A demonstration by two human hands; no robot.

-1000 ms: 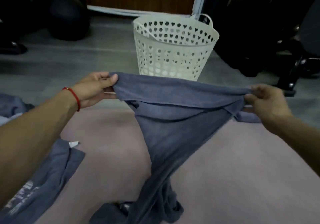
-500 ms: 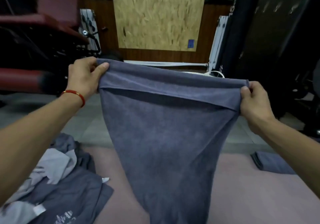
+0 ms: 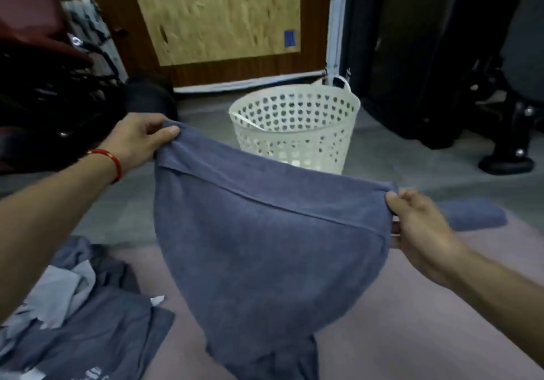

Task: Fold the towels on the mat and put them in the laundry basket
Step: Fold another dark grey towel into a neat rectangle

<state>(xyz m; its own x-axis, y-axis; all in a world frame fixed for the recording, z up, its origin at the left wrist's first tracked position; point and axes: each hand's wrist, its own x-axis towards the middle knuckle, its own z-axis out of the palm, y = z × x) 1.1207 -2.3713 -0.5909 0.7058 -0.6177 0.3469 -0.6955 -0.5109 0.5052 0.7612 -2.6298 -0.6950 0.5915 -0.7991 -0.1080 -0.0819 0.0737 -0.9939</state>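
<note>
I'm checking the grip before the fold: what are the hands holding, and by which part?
Both hold the grey-blue towel by its top corners: left hand at one, right hand at the other; the rest hangs down.

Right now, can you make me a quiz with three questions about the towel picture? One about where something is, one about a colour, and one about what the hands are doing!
1. Where is the laundry basket?
A. On the floor beyond the held towel
B. On the person's lap
C. On top of the pile of towels

2. What colour is the band on the left wrist?
A. Green
B. Red
C. White

3. What is happening with the held towel?
A. It lies folded in the basket
B. One hand dangles it
C. Both hands hold it up by its top edge

Answers:
1 A: the basket stands on the grey floor past the mat.
2 B: the band is red.
3 C: the left hand and the right hand each pinch a top corner, and the towel hangs down towards the mat.
</note>
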